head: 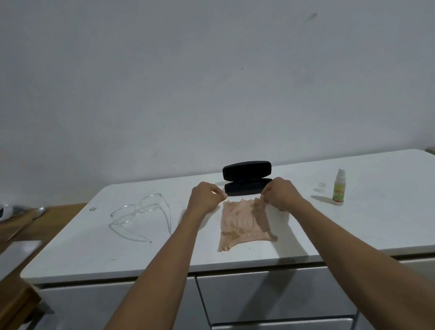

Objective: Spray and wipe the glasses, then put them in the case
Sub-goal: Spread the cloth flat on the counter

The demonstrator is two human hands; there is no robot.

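Both hands pinch the cloth (243,224) at its far corners: left hand (205,198), right hand (280,194). The glasses (140,218) lie towards the desk's (370,226) left edge; the open case (247,178) sits behind the cloth. Risk: dragged cloth could nudge the case towards the rear edge.

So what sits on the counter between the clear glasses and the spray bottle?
In the head view, both hands: left hand, right hand, pinching the top edge of the peach cloth between glasses and spray bottle; the open black case sits just behind.

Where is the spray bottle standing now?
In the head view, the spray bottle stands upright on the right part of the white table, beside its small clear cap, right of the right hand.
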